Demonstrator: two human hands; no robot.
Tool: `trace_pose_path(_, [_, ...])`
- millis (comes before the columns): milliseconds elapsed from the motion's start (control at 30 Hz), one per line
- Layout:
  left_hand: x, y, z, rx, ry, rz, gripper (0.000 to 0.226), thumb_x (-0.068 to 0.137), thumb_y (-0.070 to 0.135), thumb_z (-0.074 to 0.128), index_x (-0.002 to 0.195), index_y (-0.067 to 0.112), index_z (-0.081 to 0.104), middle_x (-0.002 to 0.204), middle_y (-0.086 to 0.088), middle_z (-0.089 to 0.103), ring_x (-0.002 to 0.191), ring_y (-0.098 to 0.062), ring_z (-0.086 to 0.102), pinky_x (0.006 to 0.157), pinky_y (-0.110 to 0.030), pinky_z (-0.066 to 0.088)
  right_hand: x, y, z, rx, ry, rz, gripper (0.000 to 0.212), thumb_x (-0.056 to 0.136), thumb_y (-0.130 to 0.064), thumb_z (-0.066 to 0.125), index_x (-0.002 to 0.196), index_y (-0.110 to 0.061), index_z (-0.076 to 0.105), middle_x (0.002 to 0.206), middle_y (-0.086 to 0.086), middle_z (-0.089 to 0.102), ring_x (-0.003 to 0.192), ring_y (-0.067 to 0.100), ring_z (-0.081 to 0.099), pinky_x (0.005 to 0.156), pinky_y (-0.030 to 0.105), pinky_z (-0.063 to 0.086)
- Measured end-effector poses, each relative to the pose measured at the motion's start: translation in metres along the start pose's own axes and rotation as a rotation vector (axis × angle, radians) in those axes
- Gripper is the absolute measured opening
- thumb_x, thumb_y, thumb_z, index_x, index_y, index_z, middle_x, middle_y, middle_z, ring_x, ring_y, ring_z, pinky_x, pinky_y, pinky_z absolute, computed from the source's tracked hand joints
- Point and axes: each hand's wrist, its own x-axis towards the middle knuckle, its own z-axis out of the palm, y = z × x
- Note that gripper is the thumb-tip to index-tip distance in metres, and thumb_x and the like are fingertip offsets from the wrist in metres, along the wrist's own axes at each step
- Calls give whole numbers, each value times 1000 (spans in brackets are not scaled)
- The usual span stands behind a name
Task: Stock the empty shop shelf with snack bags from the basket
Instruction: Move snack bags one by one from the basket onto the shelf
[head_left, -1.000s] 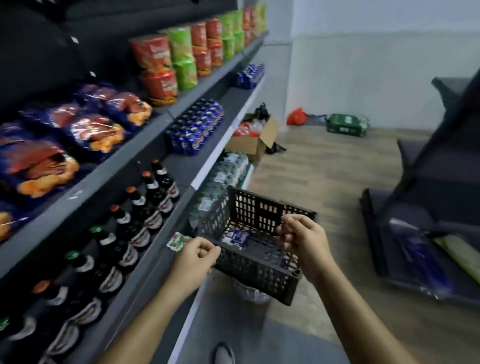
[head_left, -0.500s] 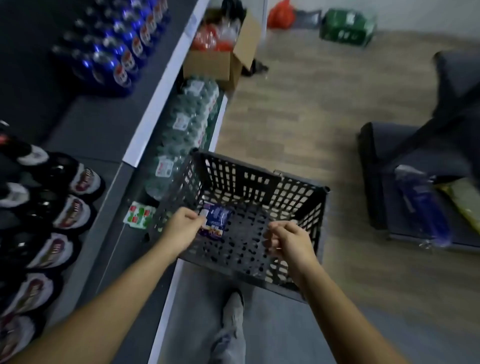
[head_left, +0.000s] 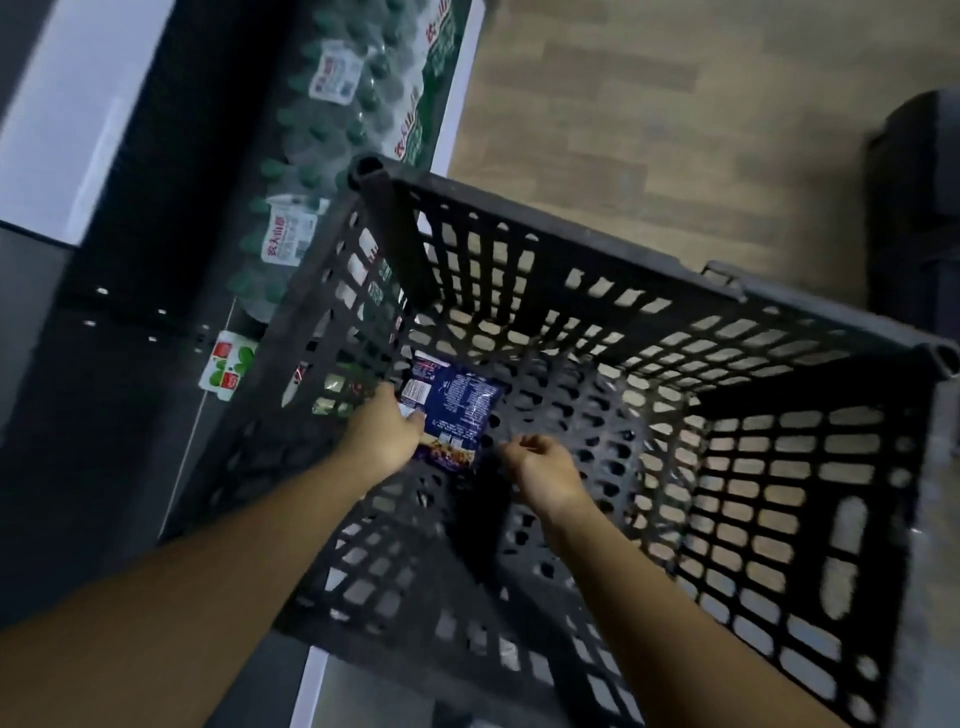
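Note:
A dark slatted plastic basket (head_left: 597, 249) fills the middle of the view, seen from above. One blue snack bag (head_left: 460, 400) lies on its floor near the left wall. My left hand (head_left: 382, 434) reaches down inside and grips the bag's near left edge. My right hand (head_left: 543, 470) hovers just right of the bag with fingers loosely curled and nothing in them. The shelf with the other snack bags is out of view.
Shrink-wrapped packs of water bottles (head_left: 332, 104) sit on the low shelf at the upper left. A small red, green and white tag (head_left: 228, 366) lies by the basket's left wall. Wooden floor (head_left: 675, 114) lies beyond; a dark unit (head_left: 919, 208) stands at right.
My head has tipped down and closer to the basket. Both hands left the basket's near rim and reached inside; the left hand now grips the blue bag.

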Motion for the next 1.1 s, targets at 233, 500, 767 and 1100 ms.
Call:
trace_pose_path(233, [23,-12,19,-65,-28,-96,39,96,30,63,122,3,53,113,-16,65,93,-29,59,78,-34,47,43,13,35,39,-10,-17,23,97,-22,65,117,-10,63,111,12,74,102,30,71,97,43,55])
trace_pose_path(500, [-37,17,-9,-415,-168,-86,48,87,5,70,132,8,53,114,-8,68,98,-24,68,80,-35,55,-26,-9,-7,141,-49,-113,26,96,-25,67,116,-9,61,99,7,75,78,19,72,65,31,56])
trace_pose_path(767, [-177,37,-61,-764,-118,39,61,78,1,78,131,12,49,114,-11,71,98,-31,72,91,-51,57,-161,-40,-39,213,-145,-305,31,94,-28,69,117,-8,62,103,14,77,88,32,75,69,37,59])
trace_pose_path(1100, [-431,7,-119,-1125,80,362,65,66,-4,83,125,2,59,106,-13,73,82,-18,76,64,-29,58,-385,-35,-44,106,-348,-660,22,96,-16,66,113,-3,67,102,20,76,88,40,73,73,45,60])
